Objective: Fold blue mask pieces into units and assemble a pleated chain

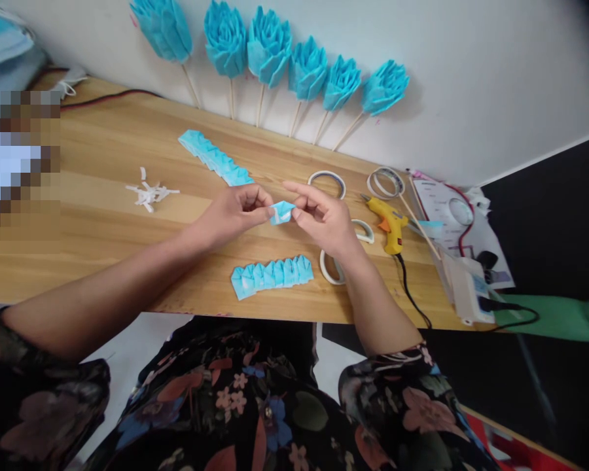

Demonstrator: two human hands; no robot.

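Between my two hands is a small folded blue petal (281,212) with a white strip on its face, perhaps tape. My left hand (245,208) pinches its left edge with thumb and forefinger. At the right edge, my right hand (324,219) grips it the same way, its forefinger stretched out above. A row of overlapping folded blue petals (272,275) lies on the table just below my hands. Another such row (213,157) extends up and left behind my left hand, its right end close to my fingers.
Several blue flowers on sticks (269,49) lean against the wall. White paper scraps (150,194) lie at left. Tape rolls (385,183) surround my right hand. A yellow glue gun (389,222), its cord hanging over the front edge, lies near a white power strip (471,294). A person is at far left.
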